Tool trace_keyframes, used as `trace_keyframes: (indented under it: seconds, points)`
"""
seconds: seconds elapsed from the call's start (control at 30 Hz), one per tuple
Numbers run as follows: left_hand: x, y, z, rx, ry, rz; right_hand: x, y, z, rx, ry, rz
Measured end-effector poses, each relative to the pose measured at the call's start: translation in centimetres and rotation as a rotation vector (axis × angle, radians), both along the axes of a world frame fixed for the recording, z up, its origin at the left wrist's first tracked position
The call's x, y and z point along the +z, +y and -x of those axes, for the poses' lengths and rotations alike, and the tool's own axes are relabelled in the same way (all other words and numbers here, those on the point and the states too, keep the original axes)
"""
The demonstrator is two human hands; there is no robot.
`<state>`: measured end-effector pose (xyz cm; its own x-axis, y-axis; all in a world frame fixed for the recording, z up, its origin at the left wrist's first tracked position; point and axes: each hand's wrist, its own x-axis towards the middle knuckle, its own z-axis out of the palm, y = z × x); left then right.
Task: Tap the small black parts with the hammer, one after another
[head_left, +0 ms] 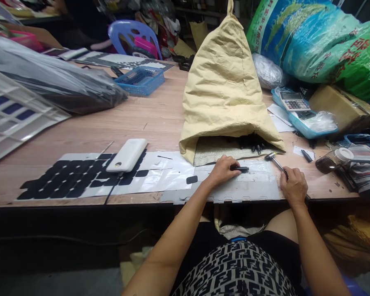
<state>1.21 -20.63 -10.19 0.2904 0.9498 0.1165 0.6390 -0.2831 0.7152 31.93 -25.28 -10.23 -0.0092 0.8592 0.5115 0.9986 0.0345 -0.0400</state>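
Observation:
My left hand (224,172) is closed on a small black cylindrical piece (242,169), which lies low over a grey-white board (253,187) at the table's front edge. My right hand (294,186) grips the dark handle of a small hammer (274,159), its metal head raised a little to the right of the black piece. Just beyond both hands, a yellow woven sack (225,90) opens toward me, and several black pieces (257,144) lie in its mouth. A single black rounded patch (191,179) rests left of my left hand.
To the left, a white power bank (127,155) with a cable sits on a sheet of black patches (64,176). A blue basket (142,80) stands farther back. On the right are a calculator (294,100), a lidded jar (333,160) and a cardboard box (345,107).

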Motion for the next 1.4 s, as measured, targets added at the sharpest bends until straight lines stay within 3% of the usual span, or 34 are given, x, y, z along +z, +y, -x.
trace_keyframes:
  seconds: [0.2,0.37,0.5,0.63,0.8,1.0,1.17,1.4]
  points:
    - [-1.2,0.0,-0.2,0.024,-0.028,-0.001,0.2,0.2,-0.5,0.036,0.071,0.026]
    - [-1.2,0.1,-0.3,0.031,-0.065,0.011,1.6,-1.0,1.1,0.135,0.467,0.044]
    - [-1.1,0.2,-0.5,0.079,-0.095,0.057,3.2,-2.5,4.0,0.303,0.713,0.184]
    - [-1.0,0.4,-0.7,0.111,-0.121,0.089,4.1,-3.4,6.3,0.398,0.724,0.269]
    - [-0.7,0.4,-0.9,0.135,-0.118,0.095,4.0,-3.6,7.9,0.489,0.660,0.237]
    - [-0.4,0.5,-0.9,0.129,-0.096,0.102,3.3,-3.3,8.0,0.451,0.567,0.284]
    - [-0.6,0.4,-1.0,0.147,-0.127,0.103,3.6,-3.7,7.3,0.425,0.585,0.234]
    - [-0.6,0.4,-1.0,0.146,-0.128,0.100,3.3,-3.5,6.3,0.382,0.643,0.280]
